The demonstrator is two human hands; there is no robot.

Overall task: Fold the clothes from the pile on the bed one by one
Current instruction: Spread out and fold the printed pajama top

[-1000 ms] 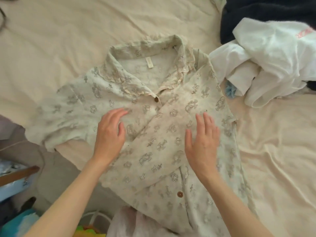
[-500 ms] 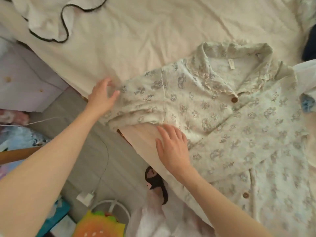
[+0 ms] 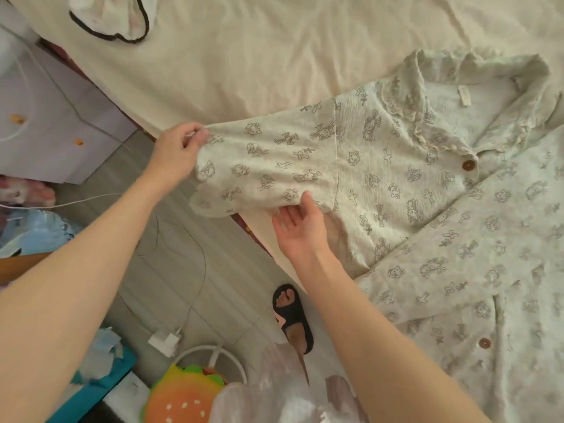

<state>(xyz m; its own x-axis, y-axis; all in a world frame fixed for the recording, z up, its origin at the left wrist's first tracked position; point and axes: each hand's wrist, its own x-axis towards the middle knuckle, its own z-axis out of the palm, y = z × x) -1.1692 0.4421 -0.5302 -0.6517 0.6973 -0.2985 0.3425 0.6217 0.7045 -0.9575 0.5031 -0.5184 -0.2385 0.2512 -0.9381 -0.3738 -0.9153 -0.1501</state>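
A pale green printed pyjama shirt (image 3: 427, 190) with brown buttons and a frilled collar lies front-up on the cream bed sheet (image 3: 274, 56). Its short sleeve (image 3: 268, 166) is stretched out over the bed's edge. My left hand (image 3: 180, 148) pinches the sleeve's cuff corner and holds it lifted. My right hand (image 3: 300, 227) is palm-up with straight fingers under the sleeve's lower edge near the armpit, the thumb touching the cloth.
A white garment with dark trim (image 3: 116, 19) lies at the bed's top left. Beside the bed are a lilac cabinet (image 3: 45, 117), a white charger with cable (image 3: 164, 340), a black slipper (image 3: 293, 315), a burger-shaped toy (image 3: 183, 395) and grey floor.
The view swung left from the shirt's front to its sleeve. My left hand went from resting flat on the cloth to pinching and lifting the cuff. My right hand turned palm-up under the sleeve.
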